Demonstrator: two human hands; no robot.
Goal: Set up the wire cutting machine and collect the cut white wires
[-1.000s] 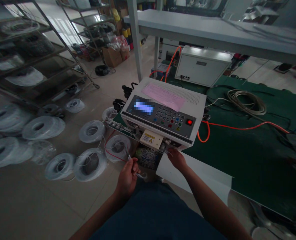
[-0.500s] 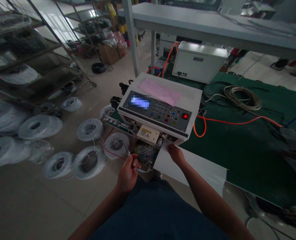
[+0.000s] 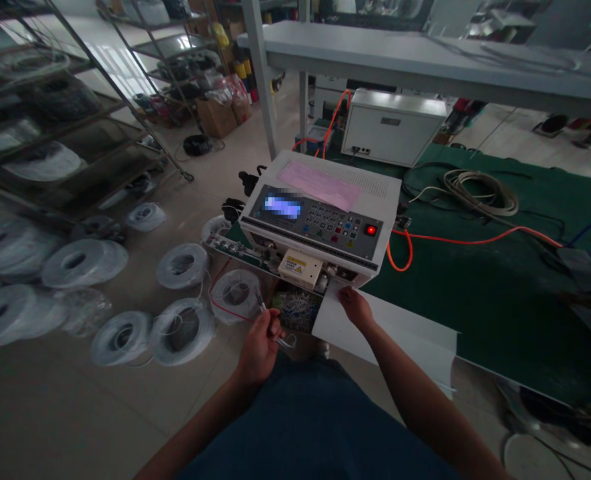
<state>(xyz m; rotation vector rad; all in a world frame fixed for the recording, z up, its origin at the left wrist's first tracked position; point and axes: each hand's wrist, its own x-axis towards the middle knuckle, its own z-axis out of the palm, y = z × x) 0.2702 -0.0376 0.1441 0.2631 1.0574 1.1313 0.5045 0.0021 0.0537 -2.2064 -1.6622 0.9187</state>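
My left hand (image 3: 259, 341) is closed round a small bundle of grey-white wires (image 3: 260, 300). Their tips point up past the fingers, and the other ends curl out below the palm. My right hand (image 3: 357, 311) has its fingers pinched together low at the right front of a wire cutting and stripping machine (image 3: 320, 230), over a white sheet (image 3: 400, 330). What those fingers hold, if anything, is hidden. The machine has a lit display, a keypad and a glowing red button. Beneath its front, between my hands, lies a heap of small wire scraps (image 3: 299, 311).
Wrapped wire coils (image 3: 182, 332) cover the floor to the left, near a metal rack (image 3: 105, 120). The green-topped table (image 3: 475, 300) carries a loose cable coil (image 3: 480, 190), an orange hose (image 3: 455, 242) and a white metal box (image 3: 392, 127). A raised shelf (image 3: 400, 50) spans the back.
The view has shifted slightly, so the scene sits a little lower. My left hand still grips the wires, whose lower loop hangs closer to the palm. My right hand stays by the machine.
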